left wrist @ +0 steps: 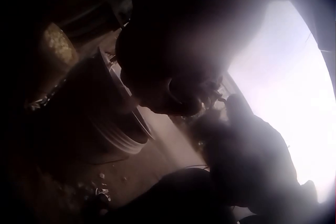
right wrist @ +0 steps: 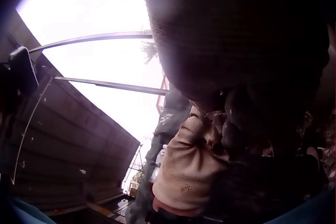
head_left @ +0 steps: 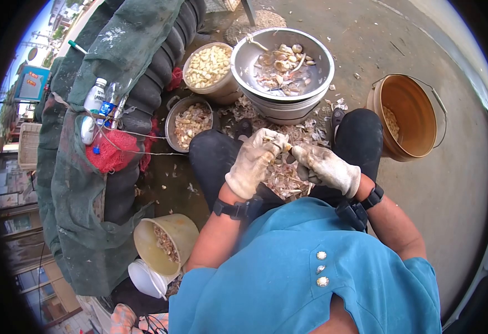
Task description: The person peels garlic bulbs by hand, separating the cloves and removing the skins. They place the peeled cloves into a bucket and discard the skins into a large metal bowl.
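Both hands wear off-white work gloves and meet over the person's lap in the head view. The left hand point(head_left: 255, 160) has its fingers curled round a small piece of garlic point(head_left: 289, 149), mostly hidden by the gloves. From the other side, the right hand point(head_left: 328, 168) pinches at the same garlic with thumb and fingers; its glove fingertips look grey and soiled. Just beyond the hands, a metal basin point(head_left: 325, 83) holds garlic bulbs and loose skins. In the left wrist view the hands are dark silhouettes. The right wrist view shows the left glove point(right wrist: 184, 169) close against the right.
A bucket point(head_left: 221, 96) of peeled cloves and a pot point(head_left: 171, 133) of garlic stand left of the basin. An orange-brown bucket point(head_left: 414, 119) with some cloves stands right. Skins point(head_left: 291, 181) litter the ground between the legs. A tipped cream bucket point(head_left: 185, 236) lies lower left.
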`<action>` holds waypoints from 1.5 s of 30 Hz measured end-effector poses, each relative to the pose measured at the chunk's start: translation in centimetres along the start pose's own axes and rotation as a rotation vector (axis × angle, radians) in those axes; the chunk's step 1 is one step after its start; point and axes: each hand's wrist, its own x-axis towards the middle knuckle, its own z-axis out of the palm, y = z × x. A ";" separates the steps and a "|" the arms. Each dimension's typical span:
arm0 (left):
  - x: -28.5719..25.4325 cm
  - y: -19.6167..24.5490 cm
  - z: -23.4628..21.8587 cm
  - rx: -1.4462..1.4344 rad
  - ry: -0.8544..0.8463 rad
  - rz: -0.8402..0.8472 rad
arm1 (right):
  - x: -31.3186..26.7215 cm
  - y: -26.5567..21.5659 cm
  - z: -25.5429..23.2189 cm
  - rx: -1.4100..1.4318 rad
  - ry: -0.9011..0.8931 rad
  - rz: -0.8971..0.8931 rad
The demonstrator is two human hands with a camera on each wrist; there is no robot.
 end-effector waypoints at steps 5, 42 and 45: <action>0.5 4.1 1.2 0.081 0.021 -0.010 | 0.2 0.6 -0.2 0.016 -0.044 -0.038; -0.2 2.3 0.5 -0.346 0.053 -0.476 | 0.8 1.6 -0.1 -0.860 0.313 -0.404; -0.4 1.5 0.0 -0.292 -0.070 -0.358 | 0.4 0.9 0.0 -0.875 0.268 -0.436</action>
